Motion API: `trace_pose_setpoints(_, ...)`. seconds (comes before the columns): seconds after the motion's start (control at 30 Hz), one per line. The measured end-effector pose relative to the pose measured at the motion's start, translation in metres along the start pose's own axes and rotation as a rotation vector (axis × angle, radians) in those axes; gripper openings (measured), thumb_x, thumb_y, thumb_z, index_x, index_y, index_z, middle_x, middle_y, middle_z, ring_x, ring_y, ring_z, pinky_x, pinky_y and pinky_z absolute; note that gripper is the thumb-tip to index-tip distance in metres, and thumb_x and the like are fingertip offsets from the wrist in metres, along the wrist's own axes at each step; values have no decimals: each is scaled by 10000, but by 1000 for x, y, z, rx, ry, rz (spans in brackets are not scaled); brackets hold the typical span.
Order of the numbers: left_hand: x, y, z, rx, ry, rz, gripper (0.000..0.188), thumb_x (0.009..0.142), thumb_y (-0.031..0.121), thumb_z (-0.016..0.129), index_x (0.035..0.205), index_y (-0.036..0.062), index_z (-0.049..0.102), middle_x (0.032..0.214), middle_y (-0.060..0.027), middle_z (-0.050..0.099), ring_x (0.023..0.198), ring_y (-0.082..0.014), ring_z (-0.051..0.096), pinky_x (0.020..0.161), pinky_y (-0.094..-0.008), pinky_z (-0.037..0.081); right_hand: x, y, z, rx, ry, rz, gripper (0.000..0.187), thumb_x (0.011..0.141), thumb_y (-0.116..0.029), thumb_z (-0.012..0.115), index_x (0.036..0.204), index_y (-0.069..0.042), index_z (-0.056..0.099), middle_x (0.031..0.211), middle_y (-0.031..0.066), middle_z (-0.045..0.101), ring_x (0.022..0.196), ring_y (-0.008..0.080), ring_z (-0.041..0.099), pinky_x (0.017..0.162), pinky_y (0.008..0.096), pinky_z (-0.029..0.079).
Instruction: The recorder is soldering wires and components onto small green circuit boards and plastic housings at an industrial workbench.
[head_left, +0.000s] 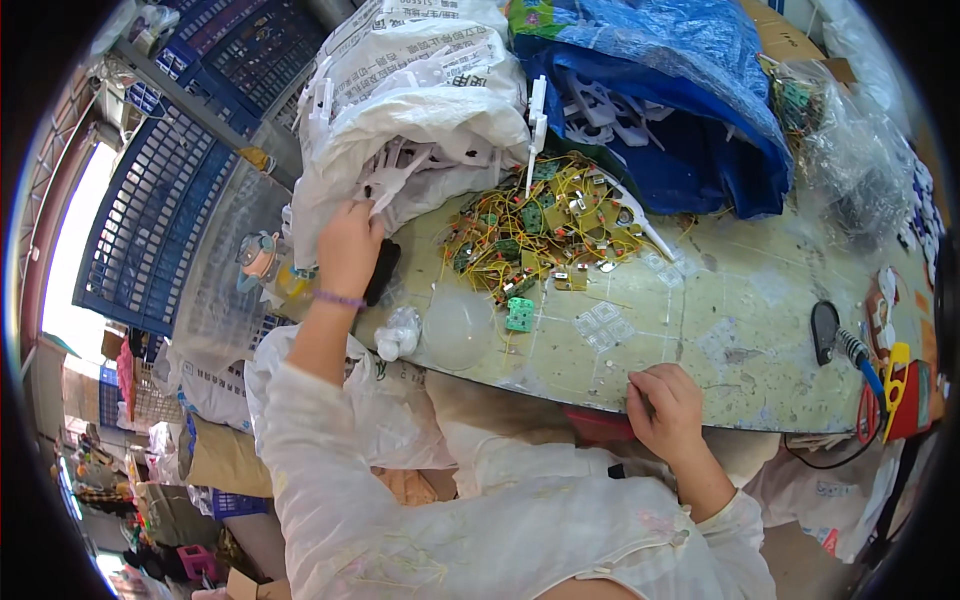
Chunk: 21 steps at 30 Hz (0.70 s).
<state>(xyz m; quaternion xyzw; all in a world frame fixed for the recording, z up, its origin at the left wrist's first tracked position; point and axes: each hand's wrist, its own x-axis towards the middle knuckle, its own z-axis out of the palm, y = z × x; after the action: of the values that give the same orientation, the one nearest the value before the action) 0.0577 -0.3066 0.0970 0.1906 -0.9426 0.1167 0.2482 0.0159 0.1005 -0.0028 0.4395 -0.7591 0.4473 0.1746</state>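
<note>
My left hand (pixel 348 250) is at the mouth of a white woven sack (pixel 420 125), its fingers closed on a white plastic part (pixel 388 192). Other pale plastic frames lie deeper inside, partly shaded. My right hand (pixel 668 408) rests at the table's front edge, fingers loosely bent, thumb apart, holding nothing. Between the sacks and me spreads a tangled heap of small circuit boards with yellow wires (pixel 540 225). One green board (pixel 519 314) lies at the near side of the heap. A translucent round dish or lid (pixel 458 328) sits to its left.
A blue sack (pixel 680 110) holding white plastic frames gapes at the back. To the right are a soldering iron (pixel 862 360), yellow-handled tool (pixel 896 378) and clear plastic bag (pixel 855 165). A black object (pixel 382 272) and crumpled plastic (pixel 399 333) lie by my left wrist. Blue crates (pixel 150 215) stand left.
</note>
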Motion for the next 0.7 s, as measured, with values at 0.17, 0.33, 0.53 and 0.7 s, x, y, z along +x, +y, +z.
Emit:
trace_pose_setpoints(0.17, -42, 57, -52, -1288, -253, -473, 229, 855, 143, 637, 1024, -11, 636, 768, 16, 595, 606, -72, 519, 548, -221, 405, 2, 0, 0, 34, -9, 26, 183, 693, -1, 677, 860, -33, 612, 754, 104, 613, 686, 281, 592, 600, 354, 485)
trace_pose_setpoints(0.33, -76, 114, -54, -1908, -737, -640, 312, 900, 164, 593, 1156, -9, 550, 794, 20, 575, 566, -35, 451, 515, -180, 363, 1, -8, -5, 202, -31, 279, 394, 722, -45, 717, 1091, -40, 578, 984, 122, 612, 747, 228, 603, 625, 309, 491)
trace_pose_setpoints(0.53, -122, 182, -29, -2232, -1067, -722, 361, 945, 183, 537, 1247, 45, 397, 913, 10, 524, 635, -59, 486, 621, -251, 488, 12, -20, -9, 818, -15, 714, 738, 732, -85, 756, 1367, -71, 380, 1152, 117, 483, 881, 163, 581, 691, 265, 501)
trace_pose_setpoints(0.7, -144, 201, -25, -2116, -1104, -784, 385, 937, 172, 540, 1287, 59, 424, 914, 12, 560, 673, -66, 525, 648, -254, 497, 7, 4, -5, 483, -76, 574, 318, 831, -91, 649, 1142, -40, 601, 1040, 104, 559, 837, 170, 586, 709, 272, 491)
